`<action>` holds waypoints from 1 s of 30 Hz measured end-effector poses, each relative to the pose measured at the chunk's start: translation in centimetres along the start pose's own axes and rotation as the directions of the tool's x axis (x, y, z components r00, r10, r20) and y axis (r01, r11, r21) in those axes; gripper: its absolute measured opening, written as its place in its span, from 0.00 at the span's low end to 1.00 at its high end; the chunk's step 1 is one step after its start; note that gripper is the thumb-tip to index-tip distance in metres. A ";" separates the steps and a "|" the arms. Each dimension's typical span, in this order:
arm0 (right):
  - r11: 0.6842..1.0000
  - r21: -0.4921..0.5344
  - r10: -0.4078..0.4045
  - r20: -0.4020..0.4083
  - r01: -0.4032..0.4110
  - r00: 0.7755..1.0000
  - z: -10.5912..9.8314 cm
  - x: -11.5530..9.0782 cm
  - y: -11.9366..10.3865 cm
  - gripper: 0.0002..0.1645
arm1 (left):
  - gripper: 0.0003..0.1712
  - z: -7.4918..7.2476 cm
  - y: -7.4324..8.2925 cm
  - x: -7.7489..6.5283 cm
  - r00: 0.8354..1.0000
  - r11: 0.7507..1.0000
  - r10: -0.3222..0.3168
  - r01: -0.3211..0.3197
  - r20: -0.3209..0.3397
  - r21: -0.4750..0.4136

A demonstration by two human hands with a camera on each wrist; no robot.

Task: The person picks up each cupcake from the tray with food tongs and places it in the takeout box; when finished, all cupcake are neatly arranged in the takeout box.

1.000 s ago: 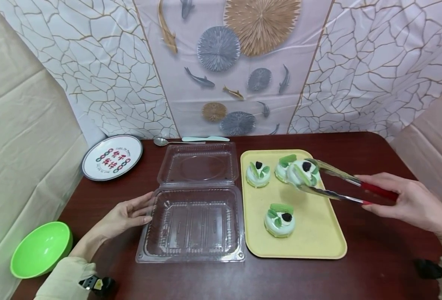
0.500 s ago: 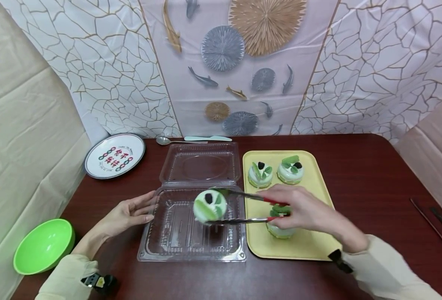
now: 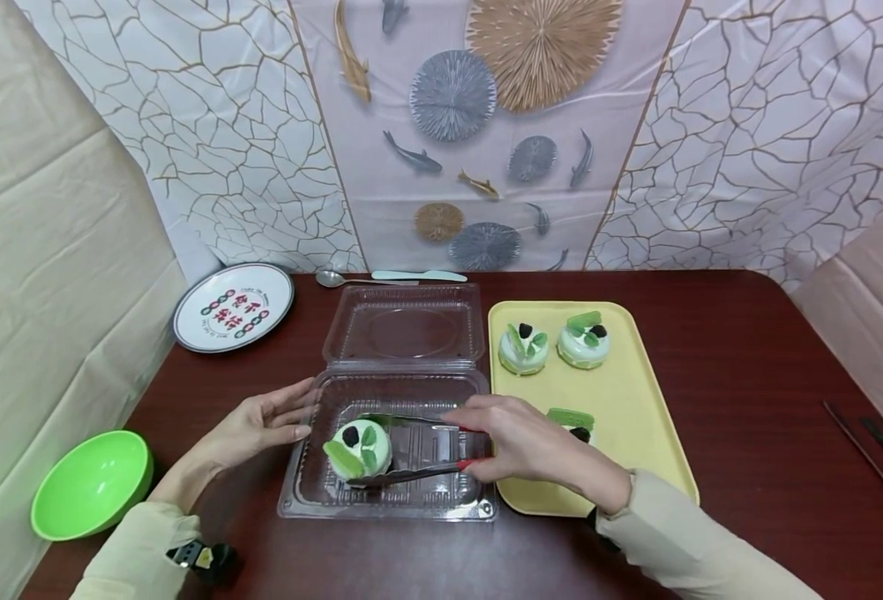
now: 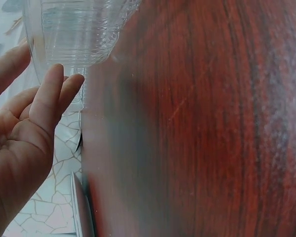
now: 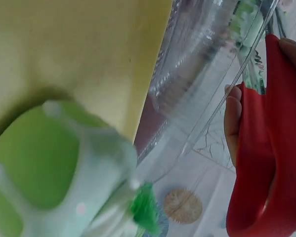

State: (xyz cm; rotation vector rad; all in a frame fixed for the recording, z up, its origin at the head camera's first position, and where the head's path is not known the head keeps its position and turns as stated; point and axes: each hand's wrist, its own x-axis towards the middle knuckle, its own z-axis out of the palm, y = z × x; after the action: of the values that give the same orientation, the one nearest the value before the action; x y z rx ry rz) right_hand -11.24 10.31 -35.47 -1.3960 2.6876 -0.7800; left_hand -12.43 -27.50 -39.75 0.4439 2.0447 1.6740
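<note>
My right hand (image 3: 512,437) holds red-handled tongs (image 5: 286,128). Their metal arms flank a small round green-and-white cake (image 3: 359,450) with a dark berry and green leaves on top, at the left of the clear plastic container's (image 3: 411,510) lower half. Whether the cake's base touches the container floor cannot be told. The left hand (image 3: 254,433) rests at the container's left rim, its fingers loosely extended in the left wrist view. More such cakes are on the yellow tray (image 3: 629,417): two cakes (image 3: 524,350) at the back, and one cake (image 3: 572,417) partly hidden by the right hand and forearm.
The container's open lid (image 3: 404,325) lies behind it. A spoon (image 3: 329,279) and a pale knife (image 3: 419,276) lie at the table's back edge. A white plate (image 3: 233,308) stands back left, a green bowl (image 3: 92,483) front left. Thin dark sticks (image 3: 872,462) lie far right.
The tongs have carried the cake from the tray's back right, leftward and down into the container's left side. The left hand stays at the rim; the view has shifted slightly.
</note>
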 end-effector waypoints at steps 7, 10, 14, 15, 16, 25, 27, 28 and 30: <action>0.998 -0.058 0.000 0.043 0.003 0.999 0.5 1.0 -0.7 0.31 | 0.46 0.1 0.0 0.0 1.000 1.000 -0.006 0.006 -0.007 0.003; 0.998 -0.065 0.003 0.072 0.001 0.997 0.7 1.4 -0.9 0.31 | 0.46 0.1 0.0 -0.1 1.000 1.000 -0.004 0.004 -0.010 -0.001; 0.998 -0.069 0.010 0.101 -0.003 0.995 1.1 1.7 -0.9 0.30 | 0.46 0.2 -0.1 -0.1 1.000 1.000 0.012 -0.012 -0.006 -0.002; 0.998 -0.068 0.011 0.104 -0.004 0.995 1.1 1.8 -0.9 0.30 | 0.46 0.2 -0.1 -0.1 1.000 1.000 0.018 -0.018 -0.004 -0.001; 0.998 -0.067 0.012 0.106 -0.005 0.994 1.2 1.8 -0.9 0.31 | 0.46 0.2 -0.1 -0.1 1.000 1.000 0.021 -0.021 -0.003 -0.002; 0.998 -0.055 0.016 0.122 -0.010 0.992 1.2 2.3 -0.8 0.30 | 0.46 0.2 0.2 -0.1 1.000 1.000 -0.003 0.003 -0.009 0.002; 0.998 -0.063 0.023 0.128 -0.015 0.991 1.2 2.3 -0.9 0.30 | 0.46 0.2 0.1 -0.1 1.000 1.000 -0.003 0.003 -0.008 0.003; 0.998 -0.066 0.025 0.132 -0.017 0.991 1.2 2.3 -0.9 0.30 | 0.46 0.2 0.1 -0.1 1.000 1.000 -0.003 0.003 -0.008 0.005; 0.997 -0.072 0.030 0.139 -0.020 0.990 1.2 2.3 -0.9 0.31 | 0.46 0.2 0.1 -0.1 1.000 1.000 -0.004 0.004 -0.008 0.010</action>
State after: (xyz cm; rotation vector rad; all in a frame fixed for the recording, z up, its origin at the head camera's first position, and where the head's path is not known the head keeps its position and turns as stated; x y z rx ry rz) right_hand -11.64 7.66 -35.61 -1.3718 2.6442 -0.5677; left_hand -12.20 -27.35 -39.67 0.4370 2.0585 1.6667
